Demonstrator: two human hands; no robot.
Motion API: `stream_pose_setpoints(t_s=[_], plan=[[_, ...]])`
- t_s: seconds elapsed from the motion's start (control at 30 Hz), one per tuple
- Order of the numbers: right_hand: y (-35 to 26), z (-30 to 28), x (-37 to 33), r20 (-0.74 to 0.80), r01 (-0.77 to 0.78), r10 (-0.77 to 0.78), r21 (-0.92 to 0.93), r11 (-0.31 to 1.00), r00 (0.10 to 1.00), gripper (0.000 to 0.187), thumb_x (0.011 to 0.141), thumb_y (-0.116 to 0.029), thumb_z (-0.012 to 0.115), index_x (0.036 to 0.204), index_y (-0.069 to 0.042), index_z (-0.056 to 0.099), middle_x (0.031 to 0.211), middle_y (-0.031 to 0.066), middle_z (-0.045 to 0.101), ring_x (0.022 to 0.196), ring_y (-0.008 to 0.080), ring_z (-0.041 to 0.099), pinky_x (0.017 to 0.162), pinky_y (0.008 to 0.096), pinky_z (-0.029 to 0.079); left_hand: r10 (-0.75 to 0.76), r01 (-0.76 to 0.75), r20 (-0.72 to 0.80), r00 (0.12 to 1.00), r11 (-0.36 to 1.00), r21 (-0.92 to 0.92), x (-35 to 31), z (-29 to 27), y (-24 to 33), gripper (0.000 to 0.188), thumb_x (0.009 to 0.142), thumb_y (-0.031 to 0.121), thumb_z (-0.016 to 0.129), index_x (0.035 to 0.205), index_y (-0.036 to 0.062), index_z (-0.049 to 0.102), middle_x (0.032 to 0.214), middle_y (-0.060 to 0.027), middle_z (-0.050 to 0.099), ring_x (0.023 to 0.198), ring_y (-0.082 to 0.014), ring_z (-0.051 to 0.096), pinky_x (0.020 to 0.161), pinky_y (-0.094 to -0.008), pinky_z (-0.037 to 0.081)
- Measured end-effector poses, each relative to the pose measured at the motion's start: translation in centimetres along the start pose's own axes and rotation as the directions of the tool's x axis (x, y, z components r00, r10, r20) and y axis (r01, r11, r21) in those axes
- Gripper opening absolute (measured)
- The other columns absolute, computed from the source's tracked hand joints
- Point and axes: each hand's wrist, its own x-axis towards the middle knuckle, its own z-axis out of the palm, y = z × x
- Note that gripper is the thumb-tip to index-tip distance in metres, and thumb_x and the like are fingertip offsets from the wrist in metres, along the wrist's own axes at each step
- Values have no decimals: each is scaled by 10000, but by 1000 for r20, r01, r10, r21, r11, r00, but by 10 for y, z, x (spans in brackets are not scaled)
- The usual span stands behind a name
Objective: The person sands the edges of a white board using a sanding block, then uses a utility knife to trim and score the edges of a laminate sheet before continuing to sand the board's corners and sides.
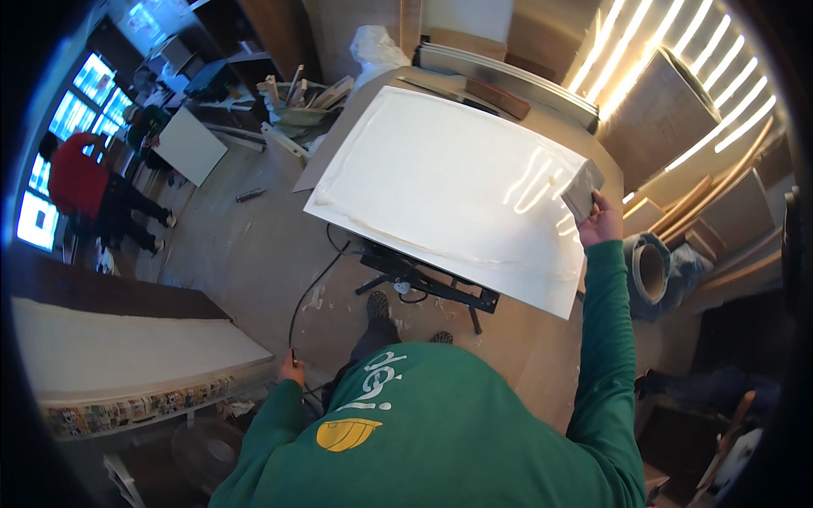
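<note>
Two grips: fingers of our right hand [602, 223] pinch a grey rectangular block [581, 191] at the right edge of a glossy white panel [440, 178]; our left hand [292, 371] clasps a black cord [305, 294].

brown board [584, 140], glossy white panel [449, 178] on it

White panel [440, 186], dial centre: smooth, glossy, reflective from where I stand. Two o'clock, grey block [581, 193]: matt. Twelve, sheeting [375, 51]: crinkled plastic. Six, sweater [466, 423]: matt cloth.
</note>
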Motion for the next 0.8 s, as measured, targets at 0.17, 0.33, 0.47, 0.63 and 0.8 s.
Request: stream_pose_setpoints(t_s=[0.17, 0.33, 0.47, 0.63, 0.8], plan=[[34, 76, 111, 95, 3, 0, -29, 1000, 995, 157, 972, -176, 690, 1027, -42, 628, 906, 85, 646, 729, 189, 624, 653, 288, 566, -19, 7, 198, 980, 998, 60, -15, 17, 4, 660, 940, 258, 661, 1556, 201, 429, 1309, -233, 628, 1154, -424, 637, 998, -479, 512], [62, 109, 238, -24, 93, -94, -31, 995, 995, 148, 1005, -178, 644, 989, -35, 611, 897, 127, 655, 717, 229, 637, 630, 312, 578, 269, -267, 166, 949, 963, -32, 27, 13, 26, 683, 938, 267, 654, 1569, 208, 401, 1291, -240, 632, 1148, -452, 631, 984, -500, 513], [102, 113, 318, -75, 39, -38, 14, 999, 996, 169, 1040, -195, 575, 1025, -28, 591, 939, 154, 680, 728, 267, 657, 660, 333, 594, 186, -189, -33, 982, 963, -191, 65, -48, 51, 632, 943, 268, 680, 1534, 190, 468, 1291, -244, 625, 1157, -436, 623, 994, -480, 502], [51, 102, 362, -90, 82, -79, 37, 996, 993, 295, 1058, -193, 532, 1254, 27, 547, 1147, 218, 646, 977, 338, 660, 840, 394, 615, 310, -337, -133, 941, 883, -326, 109, -110, 142, 594, 967, 247, 670, 1526, 171, 483, 1243, -215, 632, 1113, -360, 639, 979, -422, 497], [56, 127, 289, -111, 134, -164, -237, 962, 980, 613, 1051, -156, 523, 1559, 32, 236, 1435, 365, 375, 1095, 437, 613, 982, 522, 591, 412, -430, -144, 900, 780, -455, 136, -169, 208, 533, 1004, 240, 639, 1496, 85, 506, 1070, -134, 620, 981, -241, 640, 884, -340, 516]])
